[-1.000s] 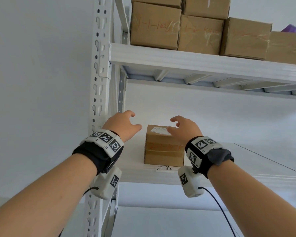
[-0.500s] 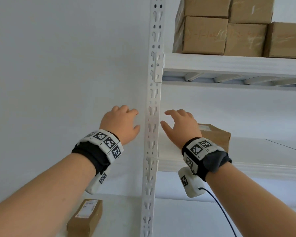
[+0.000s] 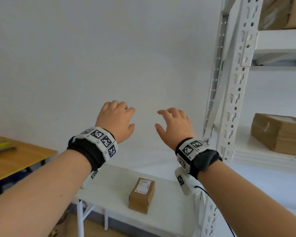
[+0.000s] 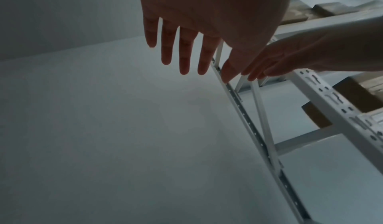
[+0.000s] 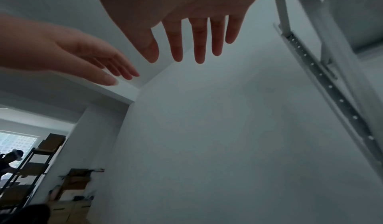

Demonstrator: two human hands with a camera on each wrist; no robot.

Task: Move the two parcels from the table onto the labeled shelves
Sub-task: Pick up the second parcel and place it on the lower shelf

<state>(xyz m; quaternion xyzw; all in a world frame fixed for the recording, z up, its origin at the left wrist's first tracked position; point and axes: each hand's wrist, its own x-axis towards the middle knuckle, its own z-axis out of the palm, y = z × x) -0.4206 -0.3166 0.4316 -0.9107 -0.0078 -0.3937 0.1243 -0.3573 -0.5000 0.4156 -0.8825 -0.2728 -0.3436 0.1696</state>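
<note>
A small brown parcel [image 3: 141, 195] with a white label stands upright on the white table [image 3: 169, 218] below my hands. A second brown parcel [image 3: 278, 132] lies on the white shelf [image 3: 263, 155] at the right. My left hand [image 3: 116, 121] and right hand [image 3: 173, 124] hang side by side in the air left of the shelf post, well above the table parcel. Both are empty. The wrist views show the fingers of the left hand [image 4: 184, 50] and of the right hand [image 5: 196, 40] straight and spread, touching nothing.
The white perforated shelf post [image 3: 236, 79] stands right of my right hand. More cardboard boxes [image 3: 280, 12] sit on the upper shelf. A wooden table [image 3: 15, 158] with small items is at the far left. A plain white wall fills the background.
My hands have let go of the parcel on the shelf and drawn back to the left, past the post. The view has swung left and down, bringing the table parcel into sight.
</note>
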